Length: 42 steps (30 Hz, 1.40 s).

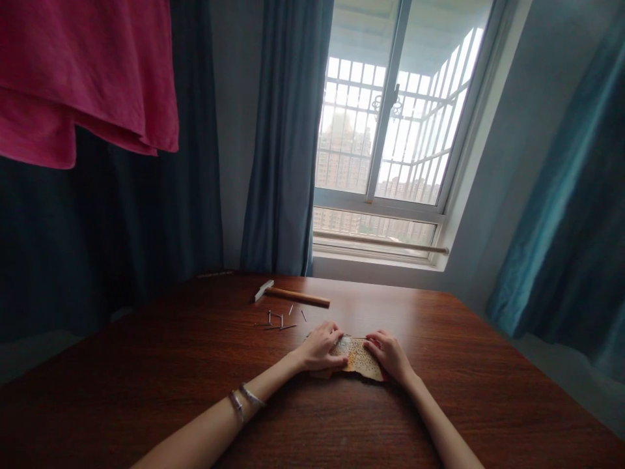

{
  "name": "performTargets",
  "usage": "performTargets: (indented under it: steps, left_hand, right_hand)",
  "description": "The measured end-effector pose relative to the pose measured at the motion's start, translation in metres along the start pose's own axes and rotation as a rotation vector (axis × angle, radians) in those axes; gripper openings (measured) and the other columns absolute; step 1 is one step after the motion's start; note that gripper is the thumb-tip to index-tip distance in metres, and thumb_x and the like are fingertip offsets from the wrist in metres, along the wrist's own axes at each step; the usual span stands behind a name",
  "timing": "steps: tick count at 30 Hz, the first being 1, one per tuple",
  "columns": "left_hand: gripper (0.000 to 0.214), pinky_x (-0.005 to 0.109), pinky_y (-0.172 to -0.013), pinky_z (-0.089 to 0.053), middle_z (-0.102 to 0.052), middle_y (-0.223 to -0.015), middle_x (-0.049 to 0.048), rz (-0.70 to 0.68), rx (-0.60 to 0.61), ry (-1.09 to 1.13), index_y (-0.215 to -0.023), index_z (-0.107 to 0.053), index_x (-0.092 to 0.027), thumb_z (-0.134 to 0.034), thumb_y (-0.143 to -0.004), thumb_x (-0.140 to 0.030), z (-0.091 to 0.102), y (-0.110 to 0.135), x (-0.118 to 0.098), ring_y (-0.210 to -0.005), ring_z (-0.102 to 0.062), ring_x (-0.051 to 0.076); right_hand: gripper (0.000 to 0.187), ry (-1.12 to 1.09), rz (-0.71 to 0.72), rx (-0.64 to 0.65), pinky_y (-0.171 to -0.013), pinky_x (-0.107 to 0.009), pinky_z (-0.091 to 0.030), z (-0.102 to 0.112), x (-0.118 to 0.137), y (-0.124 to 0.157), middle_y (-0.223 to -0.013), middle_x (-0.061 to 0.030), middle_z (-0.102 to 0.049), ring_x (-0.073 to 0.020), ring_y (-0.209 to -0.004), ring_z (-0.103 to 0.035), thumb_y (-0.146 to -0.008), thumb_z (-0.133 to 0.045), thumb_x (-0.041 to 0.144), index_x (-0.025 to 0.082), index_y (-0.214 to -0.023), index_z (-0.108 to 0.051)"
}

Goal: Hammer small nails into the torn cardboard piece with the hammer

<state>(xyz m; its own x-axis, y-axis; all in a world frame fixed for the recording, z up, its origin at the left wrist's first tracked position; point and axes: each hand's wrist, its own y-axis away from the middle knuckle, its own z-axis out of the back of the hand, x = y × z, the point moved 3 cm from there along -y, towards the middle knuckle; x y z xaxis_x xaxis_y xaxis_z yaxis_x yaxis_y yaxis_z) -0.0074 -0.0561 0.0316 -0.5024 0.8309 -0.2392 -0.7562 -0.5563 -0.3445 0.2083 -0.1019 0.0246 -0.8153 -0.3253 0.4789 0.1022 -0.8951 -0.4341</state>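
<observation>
A flat tan piece (364, 362), covered in small dark dots or holes and ragged along its near edge, lies at the middle of the table; I cannot tell whether it is wood or board. My left hand (321, 347) grips its left part, thumb on the near side and fingers at the far edge. At the right end my right hand (390, 355) holds it with bent fingers over the far corner. An orange patch shows beside the left thumb. Beyond my left hand are several loose nails (281, 320), and behind them a hammer (299, 297) with a wooden handle.
The brown wooden table (454, 391) runs back toward a barred window (381, 163). Blue curtains (288, 143) hang beside the window and at the far right. A pink cloth (92, 78) hangs at upper left.
</observation>
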Motion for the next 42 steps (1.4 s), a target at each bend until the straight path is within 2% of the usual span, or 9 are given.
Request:
performTargets:
  steps: [3,10,17,23,35,39,42]
  left_hand:
    - [0.075,0.037,-0.092,-0.038,-0.050,-0.111,0.0106,-0.025,0.019,0.025,-0.118,-0.053,-0.019,-0.059,-0.062,-0.068,0.002,0.000,0.000,-0.102,-0.045,0.027]
    - [0.090,0.038,-0.095,-0.036,-0.050,-0.115,0.0115,-0.066,0.057,0.034,-0.126,-0.046,-0.019,-0.064,-0.054,-0.070,0.005,0.006,0.002,-0.105,-0.044,0.029]
    - [0.085,0.039,-0.094,-0.036,-0.051,-0.117,0.0114,-0.037,0.069,0.059,-0.127,-0.045,-0.020,-0.060,-0.059,-0.070,0.008,0.009,-0.001,-0.106,-0.044,0.029]
    - [0.085,0.042,-0.097,-0.033,-0.047,-0.122,0.0122,-0.054,0.091,0.050,-0.132,-0.038,-0.021,-0.054,-0.065,-0.071,0.011,0.011,-0.006,-0.109,-0.042,0.030]
    - [0.080,0.045,-0.102,-0.026,-0.039,-0.134,0.0152,-0.031,0.194,-0.044,-0.139,-0.028,-0.019,-0.041,-0.077,-0.067,0.007,0.015,-0.006,-0.120,-0.034,0.032]
    - [0.082,0.045,-0.103,-0.025,-0.039,-0.134,0.0163,-0.034,0.197,-0.052,-0.139,-0.028,-0.016,-0.039,-0.077,-0.069,0.006,0.015,-0.006,-0.119,-0.035,0.032]
    - [0.078,0.043,-0.103,-0.026,-0.040,-0.134,0.0138,-0.015,0.183,-0.005,-0.138,-0.031,-0.018,-0.041,-0.077,-0.066,0.005,0.015,-0.004,-0.120,-0.035,0.030]
  right_hand:
    - [0.028,-0.014,-0.032,0.010,-0.077,-0.028,-0.043,0.003,0.003,0.001,-0.088,-0.0070,-0.066,-0.0193,-0.084,-0.060,-0.084,-0.051,0.040,0.021,-0.094,-0.070]
    - [0.030,0.049,-0.063,0.005,-0.079,-0.028,-0.041,0.002,0.006,0.002,-0.090,-0.0075,-0.066,-0.0204,-0.087,-0.059,-0.085,-0.048,0.040,0.021,-0.095,-0.070]
    - [0.031,0.201,-0.081,-0.068,-0.081,-0.028,-0.040,0.001,0.003,0.006,-0.092,-0.0085,-0.066,-0.0212,-0.092,-0.058,-0.087,-0.045,0.037,0.019,-0.101,-0.066]
    - [0.027,0.311,-0.104,-0.107,-0.083,-0.029,-0.038,0.004,0.003,0.008,-0.093,-0.0083,-0.065,-0.0220,-0.096,-0.055,-0.087,-0.046,0.035,0.020,-0.099,-0.065]
    - [0.028,0.373,-0.101,-0.091,-0.077,-0.028,-0.039,-0.003,0.005,0.008,-0.092,-0.0074,-0.063,-0.0201,-0.090,-0.057,-0.089,-0.041,0.033,0.021,-0.096,-0.065]
    - [0.029,0.365,-0.087,-0.104,-0.078,-0.028,-0.039,-0.003,0.005,0.009,-0.089,-0.0076,-0.063,-0.0196,-0.088,-0.057,-0.090,-0.039,0.032,0.021,-0.093,-0.066]
    - [0.029,0.319,-0.109,-0.114,-0.078,-0.027,-0.040,-0.003,0.002,0.008,-0.088,-0.0076,-0.064,-0.0194,-0.087,-0.058,-0.089,-0.041,0.033,0.020,-0.092,-0.066]
